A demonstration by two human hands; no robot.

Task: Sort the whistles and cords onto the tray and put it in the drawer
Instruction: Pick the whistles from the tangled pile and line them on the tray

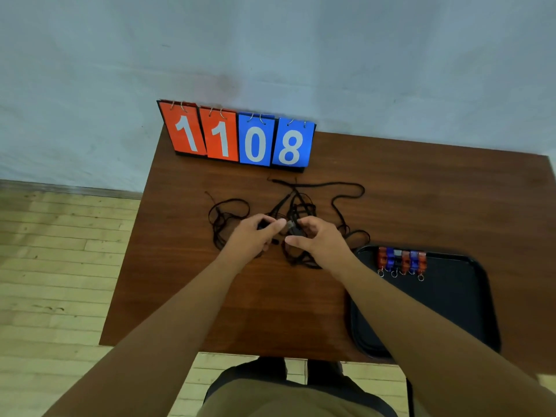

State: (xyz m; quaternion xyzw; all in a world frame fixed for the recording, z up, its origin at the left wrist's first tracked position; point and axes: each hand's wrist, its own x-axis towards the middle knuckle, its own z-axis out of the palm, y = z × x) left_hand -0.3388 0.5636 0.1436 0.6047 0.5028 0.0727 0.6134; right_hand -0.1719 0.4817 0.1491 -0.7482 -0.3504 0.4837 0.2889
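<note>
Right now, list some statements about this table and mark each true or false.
1. The whistles lie in a row on the tray. True.
2. The cords are coiled neatly on the tray. False: they lie tangled on the table.
3. The left hand and the right hand both pinch at the cords. True.
4. The scoreboard reads 08 11. False: it reads 11 08.
5. The tray is in a drawer. False: it sits on the table.
</note>
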